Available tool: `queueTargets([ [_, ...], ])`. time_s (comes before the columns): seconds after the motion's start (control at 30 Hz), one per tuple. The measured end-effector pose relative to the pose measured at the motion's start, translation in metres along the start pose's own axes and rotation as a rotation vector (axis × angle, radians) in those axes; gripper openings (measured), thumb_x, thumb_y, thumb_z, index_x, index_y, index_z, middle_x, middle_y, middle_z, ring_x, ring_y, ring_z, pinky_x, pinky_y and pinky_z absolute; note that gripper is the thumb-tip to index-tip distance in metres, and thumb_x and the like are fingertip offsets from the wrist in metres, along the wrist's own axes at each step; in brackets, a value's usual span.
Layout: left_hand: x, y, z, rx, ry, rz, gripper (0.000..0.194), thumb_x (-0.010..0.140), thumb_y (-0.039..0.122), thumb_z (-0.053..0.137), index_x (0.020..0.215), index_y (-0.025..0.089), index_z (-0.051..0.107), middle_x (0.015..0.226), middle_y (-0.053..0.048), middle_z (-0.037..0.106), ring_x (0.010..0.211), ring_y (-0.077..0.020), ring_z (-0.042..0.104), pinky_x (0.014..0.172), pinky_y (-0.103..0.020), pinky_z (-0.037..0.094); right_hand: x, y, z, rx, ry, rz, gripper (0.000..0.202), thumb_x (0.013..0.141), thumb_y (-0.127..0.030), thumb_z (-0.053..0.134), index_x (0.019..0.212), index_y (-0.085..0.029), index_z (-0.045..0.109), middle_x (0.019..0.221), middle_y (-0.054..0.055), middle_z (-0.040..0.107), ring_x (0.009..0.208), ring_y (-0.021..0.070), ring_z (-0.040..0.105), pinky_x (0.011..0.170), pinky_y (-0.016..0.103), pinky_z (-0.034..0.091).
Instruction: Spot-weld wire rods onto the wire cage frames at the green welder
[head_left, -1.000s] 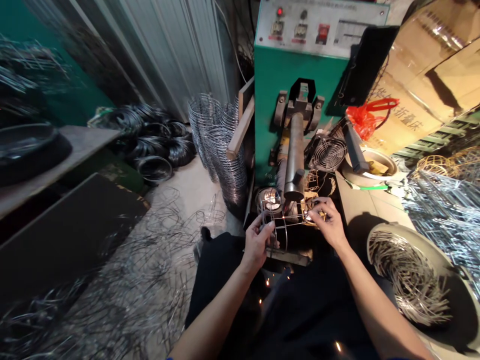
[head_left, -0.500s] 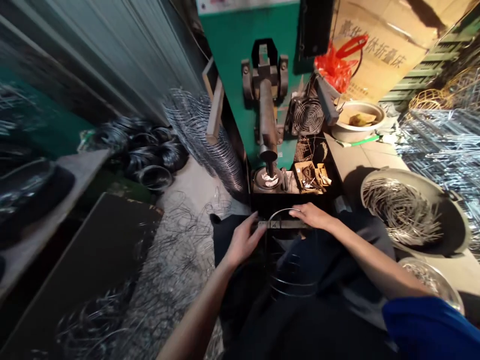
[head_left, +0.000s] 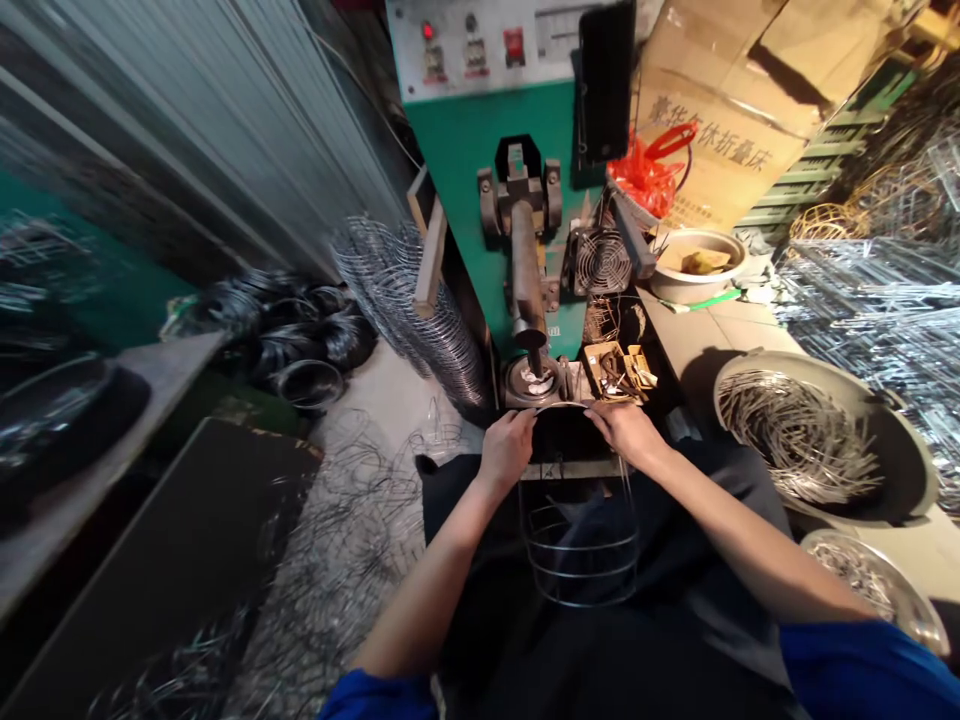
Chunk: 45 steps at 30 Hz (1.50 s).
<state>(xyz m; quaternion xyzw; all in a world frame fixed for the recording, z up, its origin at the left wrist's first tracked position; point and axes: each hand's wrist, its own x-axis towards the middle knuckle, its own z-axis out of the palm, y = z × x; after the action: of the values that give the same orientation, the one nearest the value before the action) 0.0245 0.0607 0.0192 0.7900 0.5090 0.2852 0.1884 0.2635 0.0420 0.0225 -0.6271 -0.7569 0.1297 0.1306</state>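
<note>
My left hand (head_left: pixel 508 450) pinches the left side of a curved wire rim, fingers closed. On the right side of the same rim, my right hand (head_left: pixel 628 434) is closed too. The rim belongs to a wire basket (head_left: pixel 581 548) whose thin rings and side wires hang over my dark-clothed lap. Just beyond the rim, the upper rod (head_left: pixel 529 290) of a green machine (head_left: pixel 450 150) points down at a round lower seat (head_left: pixel 534 382). A bar (head_left: pixel 574 469) lies across below my hands, behind the wires.
Right of the machine sits a small box of metal parts (head_left: pixel 615 372). Further right, a large tub (head_left: pixel 919 465) holds cut wires, near a smaller bowl (head_left: pixel 930 625). At the left stand nested wire frames (head_left: pixel 420 300), black wire coils (head_left: pixel 330 325) and floor scraps (head_left: pixel 352 510).
My left hand has gone from spread fingers to gripping the rim. Both hands and the wire basket have come up closer to the machine's lower seat. The camera view has tilted upward.
</note>
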Motion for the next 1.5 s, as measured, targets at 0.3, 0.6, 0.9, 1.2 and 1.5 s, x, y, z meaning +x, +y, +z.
queueTargets([
  [0.3, 0.022, 0.009, -0.034, 0.320, -0.076, 0.012, 0.024, 0.096, 0.015, 0.041, 0.089, 0.017, 0.065, 0.086, -0.009, 0.064, 0.077, -0.0196, 0.063, 0.070, -0.027, 0.045, 0.031, -0.029, -0.031, -0.246, -0.072, -0.028, 0.034, 0.099, -0.031, 0.041, 0.121, -0.021, 0.065, 0.095, 0.013, 0.074, 0.081, 0.0261, 0.071, 0.065, 0.030, 0.046],
  [0.6, 0.030, 0.012, -0.045, 0.326, -0.101, 0.004, 0.021, 0.093, 0.009, 0.042, 0.087, 0.017, 0.061, 0.088, -0.009, 0.063, 0.079, -0.0193, 0.062, 0.072, -0.028, 0.046, 0.047, -0.035, -0.041, -0.304, -0.108, -0.046, 0.037, 0.100, -0.035, 0.038, 0.123, -0.021, 0.063, 0.096, 0.013, 0.074, 0.084, 0.0277, 0.070, 0.066, 0.031, 0.045],
  [0.9, 0.035, 0.007, -0.047, 0.320, -0.080, 0.002, 0.021, 0.092, 0.008, 0.043, 0.081, 0.018, 0.058, 0.084, -0.008, 0.063, 0.075, -0.0187, 0.062, 0.069, -0.028, 0.044, 0.053, -0.042, -0.049, -0.308, -0.130, -0.057, 0.033, 0.099, -0.032, 0.041, 0.120, -0.022, 0.064, 0.092, 0.012, 0.075, 0.082, 0.0260, 0.070, 0.066, 0.030, 0.043],
  [1.2, 0.035, 0.002, -0.047, 0.276, -0.029, 0.062, 0.023, 0.091, 0.007, 0.043, 0.075, 0.018, 0.055, 0.076, -0.006, 0.062, 0.069, -0.0169, 0.058, 0.065, -0.027, 0.040, 0.055, -0.048, -0.057, -0.272, -0.157, -0.056, 0.030, 0.100, -0.031, 0.042, 0.111, -0.021, 0.067, 0.094, 0.012, 0.074, 0.083, 0.0242, 0.070, 0.067, 0.029, 0.044],
  [1.5, 0.035, 0.002, -0.048, 0.241, 0.004, 0.085, 0.024, 0.093, 0.011, 0.046, 0.072, 0.018, 0.054, 0.071, -0.004, 0.060, 0.066, -0.0153, 0.057, 0.064, -0.026, 0.039, 0.056, -0.047, -0.062, -0.321, -0.193, -0.069, 0.033, 0.100, -0.032, 0.040, 0.118, -0.020, 0.066, 0.099, 0.013, 0.075, 0.090, 0.0263, 0.070, 0.070, 0.029, 0.045],
])
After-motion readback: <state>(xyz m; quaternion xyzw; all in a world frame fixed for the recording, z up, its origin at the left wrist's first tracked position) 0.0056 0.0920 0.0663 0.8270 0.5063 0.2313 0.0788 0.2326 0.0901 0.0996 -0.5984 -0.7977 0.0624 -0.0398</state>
